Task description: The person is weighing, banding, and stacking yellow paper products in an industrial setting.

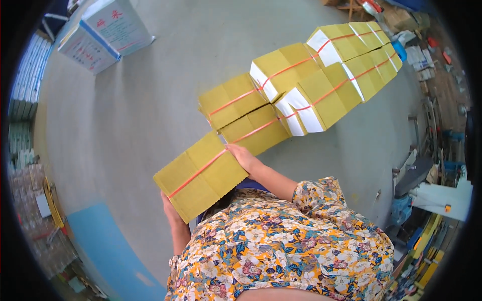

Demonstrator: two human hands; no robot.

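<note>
A block-shaped bundle of olive-yellow paper, bound lengthwise with a red strap, is held in front of my body. My left hand grips its left end, with most of the fingers hidden beneath or behind it. At the opposite end, my right hand presses against the side near the strap. The bundle's far right corner meets or overlaps the closest of the similar strapped bundles on the floor; whether they touch cannot be told. Those bundles lie in two rows reaching to the upper right, some with white sheets at their ends.
A white printed carton with blue edges stands at the upper left. Packed goods line the left side. Along the right are a small machine, tools and scattered scraps. A light-blue painted patch marks the grey floor.
</note>
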